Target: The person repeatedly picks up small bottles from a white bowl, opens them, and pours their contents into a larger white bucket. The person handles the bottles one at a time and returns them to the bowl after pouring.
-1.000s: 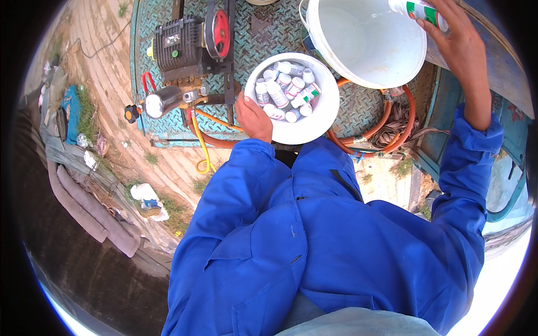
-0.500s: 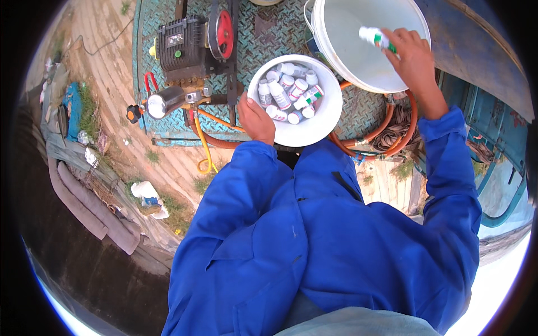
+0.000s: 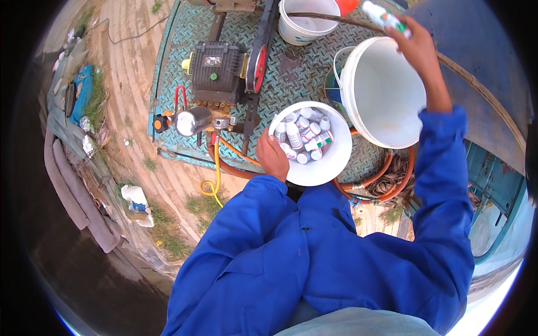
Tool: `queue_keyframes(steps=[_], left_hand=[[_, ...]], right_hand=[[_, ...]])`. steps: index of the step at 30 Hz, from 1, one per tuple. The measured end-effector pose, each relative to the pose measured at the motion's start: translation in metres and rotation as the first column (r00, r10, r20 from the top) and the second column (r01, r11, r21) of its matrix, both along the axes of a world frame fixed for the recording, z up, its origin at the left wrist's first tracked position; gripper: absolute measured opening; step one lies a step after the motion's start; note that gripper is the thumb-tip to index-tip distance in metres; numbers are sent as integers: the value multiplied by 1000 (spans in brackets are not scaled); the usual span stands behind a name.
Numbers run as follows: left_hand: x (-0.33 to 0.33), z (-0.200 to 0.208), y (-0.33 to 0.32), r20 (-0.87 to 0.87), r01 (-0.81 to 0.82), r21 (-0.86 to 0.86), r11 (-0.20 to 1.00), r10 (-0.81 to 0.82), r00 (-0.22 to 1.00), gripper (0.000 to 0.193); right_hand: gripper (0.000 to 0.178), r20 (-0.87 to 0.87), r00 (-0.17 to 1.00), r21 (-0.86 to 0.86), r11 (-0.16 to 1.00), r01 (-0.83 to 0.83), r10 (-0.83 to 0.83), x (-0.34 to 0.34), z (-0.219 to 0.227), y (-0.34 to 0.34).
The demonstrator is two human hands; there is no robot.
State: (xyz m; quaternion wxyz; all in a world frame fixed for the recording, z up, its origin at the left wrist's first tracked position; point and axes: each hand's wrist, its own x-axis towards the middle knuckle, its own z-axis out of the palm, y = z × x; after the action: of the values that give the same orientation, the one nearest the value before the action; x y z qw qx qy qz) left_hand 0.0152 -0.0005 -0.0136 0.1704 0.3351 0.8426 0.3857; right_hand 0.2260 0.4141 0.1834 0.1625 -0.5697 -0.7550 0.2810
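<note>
A round white tub (image 3: 335,165) holds several small white bottles (image 3: 293,136) with printed labels. My left hand (image 3: 272,156) grips its left side, thumb up by the rim. Farther off and to the right, my right hand (image 3: 417,47) is closed around a small white bottle with a green band (image 3: 382,15), lying tilted with its cap end to the left. The hand and bottle are above the far rim of a large white bucket (image 3: 348,92). Inside that bucket the walls look pale, and its handle hangs on the left.
At the left stands a dark pump (image 3: 217,73) with a red-edged pulley (image 3: 260,68) and a metal cylinder (image 3: 193,121). Another white bucket (image 3: 307,31) is at the back. An orange hose (image 3: 386,193) curls near the patterned metal platform (image 3: 294,84). A long stick (image 3: 471,78) crosses at right.
My right hand has carried the bottle from over the large bucket's opening to above its far rim. The view has shifted, showing more of the platform's far side. My left hand still holds the tub.
</note>
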Motion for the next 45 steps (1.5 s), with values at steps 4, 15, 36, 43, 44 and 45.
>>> queue_keyframes(steps=[4,15,36,43,44,45], left_hand=[[-1,1,1,8,8,9,1000,-8,1000,42],[2,3,-1,82,8,-26,1000,-6,997,42],[2,7,5,-2,-3,42,999,3,1000,38],[0,3,5,5,-7,49,999,7,1000,38],[1,4,4,9,-9,61,998,8,1000,38],[2,4,3,14,-12,38,999,11,1000,38]], right_hand=[[28,44,972,13,973,232,-233,-82,-20,99],[34,-329,883,-205,887,-413,335,-46,-28,-76],[63,338,837,-437,859,-265,430,-66,-217,-304],[80,551,698,-480,858,-183,457,-80,-235,-313],[72,520,686,-643,762,-78,509,-75,-224,-308],[47,427,617,-678,686,-265,661,-58,-209,-301]])
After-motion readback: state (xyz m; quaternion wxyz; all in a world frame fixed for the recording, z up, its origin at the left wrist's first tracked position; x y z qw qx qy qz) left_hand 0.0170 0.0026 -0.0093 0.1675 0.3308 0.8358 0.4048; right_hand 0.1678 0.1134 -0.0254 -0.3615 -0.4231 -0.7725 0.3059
